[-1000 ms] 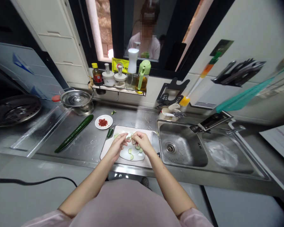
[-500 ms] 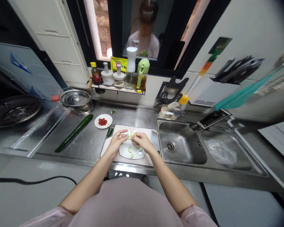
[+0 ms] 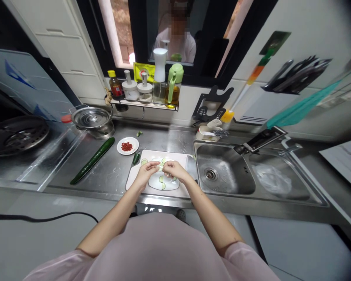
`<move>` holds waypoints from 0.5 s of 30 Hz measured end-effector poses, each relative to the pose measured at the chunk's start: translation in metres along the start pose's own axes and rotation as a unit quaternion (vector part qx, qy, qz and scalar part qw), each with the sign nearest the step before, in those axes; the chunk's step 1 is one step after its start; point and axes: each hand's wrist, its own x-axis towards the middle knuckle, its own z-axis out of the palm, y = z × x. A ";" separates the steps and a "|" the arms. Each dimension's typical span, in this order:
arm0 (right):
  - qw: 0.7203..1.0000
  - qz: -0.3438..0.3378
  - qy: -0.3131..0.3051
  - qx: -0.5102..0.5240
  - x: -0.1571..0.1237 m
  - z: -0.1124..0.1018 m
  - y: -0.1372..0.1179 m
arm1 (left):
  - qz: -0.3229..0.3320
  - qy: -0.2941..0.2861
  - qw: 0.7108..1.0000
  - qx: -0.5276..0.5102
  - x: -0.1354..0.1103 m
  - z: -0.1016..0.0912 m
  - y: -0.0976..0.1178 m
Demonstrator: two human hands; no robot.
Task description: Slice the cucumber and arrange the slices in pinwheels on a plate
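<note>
A white plate (image 3: 153,185) lies on the pale cutting board (image 3: 137,178), with several thin cucumber slices (image 3: 163,185) arranged on it. Over the plate's left side, my left hand (image 3: 148,172) pinches a pale cucumber slice at the fingertips. My right hand (image 3: 174,171) is close beside it, its fingers curled in and touching or nearly touching the same spot; what they hold is too small to make out. Left of the hands, another cucumber slice (image 3: 144,161) rests on the board, and a dark green cucumber piece (image 3: 136,158) sits at its edge.
A whole cucumber (image 3: 93,160) lies on the steel counter at left, near a small dish (image 3: 132,150) of chopped red pieces and a lidded pot (image 3: 93,119). A knife blade (image 3: 190,166) is at the board's right edge, beside the sink (image 3: 225,168). Condiments fill a rack (image 3: 144,106) behind.
The view has shifted slightly. Both hands stay above the plate, fingertips still close together, with the right fingers a little more curled.
</note>
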 end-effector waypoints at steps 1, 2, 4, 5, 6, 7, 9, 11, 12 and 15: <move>1.000 0.003 -0.004 -0.007 0.001 0.000 0.002 | 0.000 0.000 1.000 0.005 0.000 -0.001 -0.003; 1.000 0.005 -0.009 -0.017 0.003 -0.001 0.005 | 0.000 0.001 1.000 0.012 0.001 -0.002 -0.006; 0.999 0.010 -0.021 -0.042 0.006 -0.002 0.014 | -0.002 0.005 0.999 0.034 0.001 -0.003 -0.013; 0.998 0.012 -0.026 -0.054 0.008 -0.002 0.019 | -0.004 0.007 0.999 0.048 0.002 -0.004 -0.017; 0.997 0.014 -0.030 -0.066 0.011 -0.003 0.024 | -0.006 0.010 0.998 0.063 0.002 -0.005 -0.022; 0.996 0.015 -0.032 -0.076 0.013 -0.003 0.029 | -0.008 0.011 0.997 0.078 0.002 -0.005 -0.026; 0.995 0.015 -0.036 -0.097 0.017 -0.004 0.039 | -0.011 0.011 0.994 0.111 0.002 -0.007 -0.035; 0.992 0.010 -0.038 -0.122 0.019 -0.005 0.047 | -0.019 0.009 0.987 0.161 0.002 -0.010 -0.043; 0.990 0.006 -0.038 -0.137 0.020 -0.005 0.050 | -0.026 0.009 0.981 0.194 0.002 -0.011 -0.046; 0.979 -0.011 -0.028 -0.200 0.020 -0.005 0.054 | -0.046 0.015 0.950 0.309 0.001 -0.013 -0.051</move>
